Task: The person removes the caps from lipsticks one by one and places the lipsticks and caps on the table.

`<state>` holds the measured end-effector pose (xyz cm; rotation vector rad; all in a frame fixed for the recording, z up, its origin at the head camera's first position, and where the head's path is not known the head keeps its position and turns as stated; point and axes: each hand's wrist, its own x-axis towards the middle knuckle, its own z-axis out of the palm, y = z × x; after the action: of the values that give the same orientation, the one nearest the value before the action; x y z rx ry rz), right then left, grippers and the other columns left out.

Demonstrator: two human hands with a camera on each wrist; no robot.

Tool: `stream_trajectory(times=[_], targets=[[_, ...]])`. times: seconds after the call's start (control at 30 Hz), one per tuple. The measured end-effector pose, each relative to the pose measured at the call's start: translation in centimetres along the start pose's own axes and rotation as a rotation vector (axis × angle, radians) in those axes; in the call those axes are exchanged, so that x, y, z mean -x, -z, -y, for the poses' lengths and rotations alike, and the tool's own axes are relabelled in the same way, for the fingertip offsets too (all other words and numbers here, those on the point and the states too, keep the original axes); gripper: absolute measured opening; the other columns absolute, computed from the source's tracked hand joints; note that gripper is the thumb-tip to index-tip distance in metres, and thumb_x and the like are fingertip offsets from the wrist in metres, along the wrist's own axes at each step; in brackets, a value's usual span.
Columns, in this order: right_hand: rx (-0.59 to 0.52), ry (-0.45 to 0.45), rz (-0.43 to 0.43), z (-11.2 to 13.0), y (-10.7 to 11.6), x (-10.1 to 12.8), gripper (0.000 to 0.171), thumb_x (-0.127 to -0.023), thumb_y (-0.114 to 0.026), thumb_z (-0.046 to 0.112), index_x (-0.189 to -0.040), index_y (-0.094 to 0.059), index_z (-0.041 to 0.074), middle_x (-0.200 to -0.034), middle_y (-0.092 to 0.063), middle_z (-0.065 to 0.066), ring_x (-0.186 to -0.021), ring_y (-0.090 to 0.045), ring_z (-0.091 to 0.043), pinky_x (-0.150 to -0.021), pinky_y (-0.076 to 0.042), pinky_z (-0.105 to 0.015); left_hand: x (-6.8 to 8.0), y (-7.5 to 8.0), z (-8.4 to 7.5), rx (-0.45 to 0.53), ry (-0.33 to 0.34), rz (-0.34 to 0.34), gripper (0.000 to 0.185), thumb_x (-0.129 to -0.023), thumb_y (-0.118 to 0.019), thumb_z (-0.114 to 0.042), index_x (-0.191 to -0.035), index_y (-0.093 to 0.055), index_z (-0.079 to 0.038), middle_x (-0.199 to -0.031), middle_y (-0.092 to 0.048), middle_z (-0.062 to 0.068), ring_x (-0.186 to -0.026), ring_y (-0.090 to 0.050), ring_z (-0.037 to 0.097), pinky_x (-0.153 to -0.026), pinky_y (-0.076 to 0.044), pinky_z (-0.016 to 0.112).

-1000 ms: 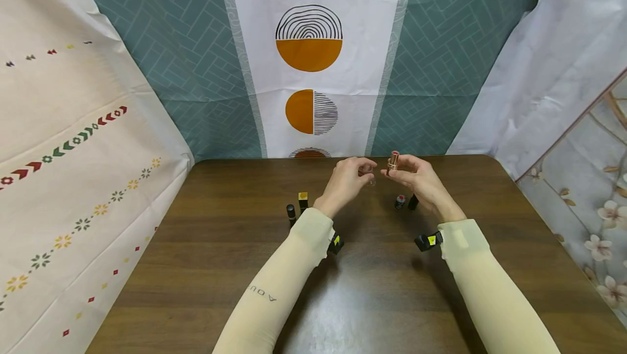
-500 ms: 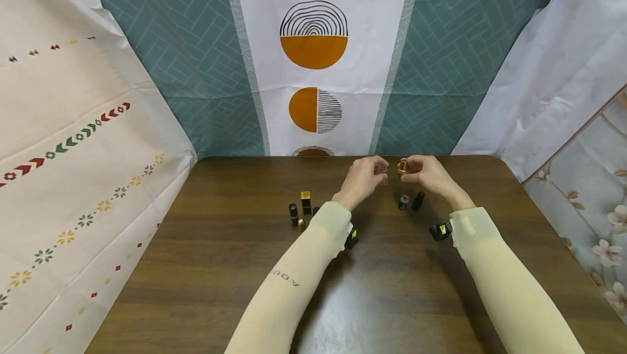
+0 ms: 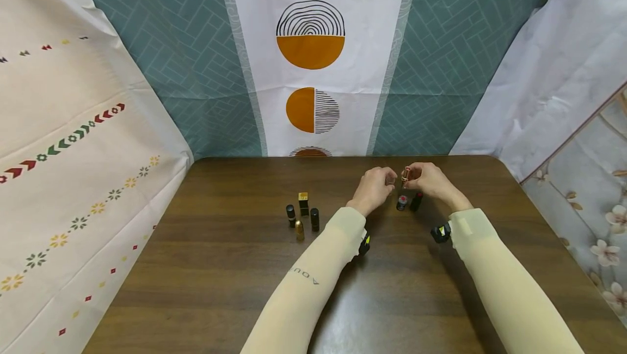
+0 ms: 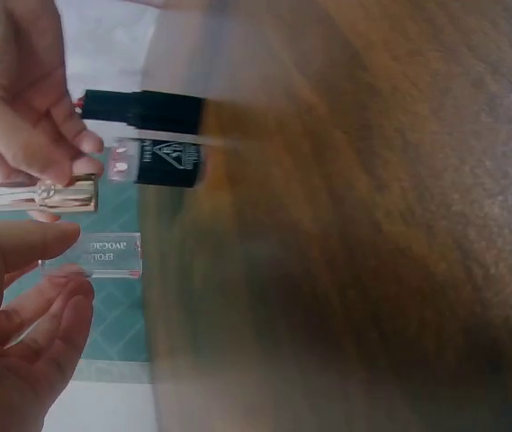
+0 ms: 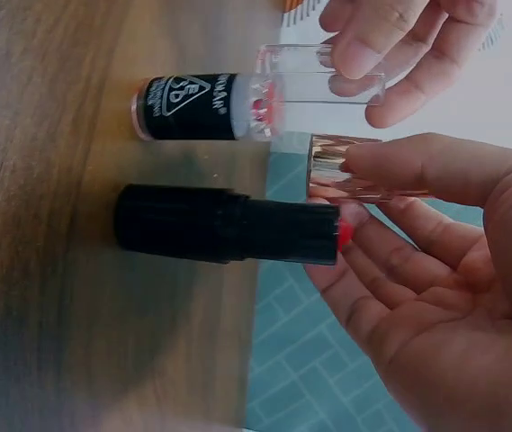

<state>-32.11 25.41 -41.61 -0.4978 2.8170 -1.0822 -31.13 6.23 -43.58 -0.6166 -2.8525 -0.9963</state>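
My left hand [image 3: 374,188] pinches a clear plastic lipstick cap [image 4: 112,255] with printed lettering between thumb and fingers. Beside it, my right hand [image 3: 428,179] grips a shiny rose-gold lipstick tube [image 3: 406,176] upright, its lower end close over the table. Cap and tube are apart, side by side. Just in front of the right hand stand two uncapped lipsticks: a round one with a black, white-printed label and clear top [image 5: 188,106], and a slim black one with a red tip [image 5: 229,220].
On the left of the wooden table [image 3: 220,267] several cap-like pieces stand upright: two black cylinders, one left [image 3: 291,215] and one right [image 3: 314,219], a gold rounded piece [image 3: 300,230], and a black square piece with gold top [image 3: 303,203]. A patterned curtain [image 3: 313,120] hangs behind.
Both hands have come lower towards the table and shifted right, the left hand more so, carrying the clear cap. The lipstick tube is lower, and the red at its top shows less.
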Motion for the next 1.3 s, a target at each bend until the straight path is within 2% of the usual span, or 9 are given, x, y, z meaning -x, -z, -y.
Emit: stream_trajectory(times=[0.23, 0.53, 0.67, 1.1, 1.3], targets=[[0.040, -0.010, 0.072, -0.4, -0.7, -0.8, 0.024, -0.087, -0.074, -0.002, -0.110, -0.068, -0.007, -0.093, -0.072, -0.014, -0.084, -0.064, -0.025, -0.072, -0.050, -0.035, 0.2, -0.9, 0.3, -0.001, 0.029, -0.002, 0.023, -0.099, -0.075, -0.015, -0.121, -0.073, -0.014, -0.106, -0.069, 0.000, -0.091, -0.064, 0.010, -0.074, -0.050, 0.020], [0.072, -0.011, 0.146, -0.2, -0.9, -1.7, 0.028, -0.078, -0.073, -0.007, -0.106, -0.072, -0.005, -0.093, -0.071, -0.013, -0.085, -0.062, -0.025, -0.074, -0.048, -0.036, 0.0, -1.3, 1.3, -0.017, 0.057, -0.014, 0.021, -0.097, -0.076, -0.015, -0.118, -0.073, -0.015, -0.107, -0.069, -0.001, -0.097, -0.066, 0.011, -0.080, -0.052, 0.021], [0.070, -0.015, 0.183, -0.2, -0.9, -2.0, 0.031, -0.074, -0.075, -0.009, -0.104, -0.071, -0.004, -0.092, -0.070, -0.013, -0.086, -0.062, -0.025, -0.075, -0.048, -0.035, 0.0, -1.4, 1.3, -0.014, 0.052, 0.004, 0.021, -0.097, -0.077, -0.014, -0.117, -0.073, -0.014, -0.108, -0.070, 0.000, -0.099, -0.067, 0.011, -0.082, -0.052, 0.021], [0.053, -0.043, 0.226, -0.6, -1.3, -2.6, 0.031, -0.072, -0.072, -0.015, -0.100, -0.070, -0.002, -0.090, -0.069, -0.011, -0.084, -0.058, -0.025, -0.073, -0.047, -0.034, -0.2, -2.0, 1.3, -0.013, 0.045, 0.019, 0.024, -0.098, -0.076, -0.015, -0.121, -0.070, -0.013, -0.114, -0.068, 0.004, -0.104, -0.065, 0.015, -0.086, -0.053, 0.025], [0.100, -0.030, 0.233, -0.8, -1.4, -2.6, 0.029, -0.073, -0.073, -0.015, -0.100, -0.070, -0.003, -0.091, -0.069, -0.012, -0.083, -0.056, -0.024, -0.073, -0.044, -0.034, -0.1, -2.2, 1.5, -0.036, 0.049, 0.038, 0.026, -0.098, -0.076, -0.018, -0.123, -0.069, -0.015, -0.115, -0.067, 0.003, -0.106, -0.064, 0.016, -0.088, -0.052, 0.027]])
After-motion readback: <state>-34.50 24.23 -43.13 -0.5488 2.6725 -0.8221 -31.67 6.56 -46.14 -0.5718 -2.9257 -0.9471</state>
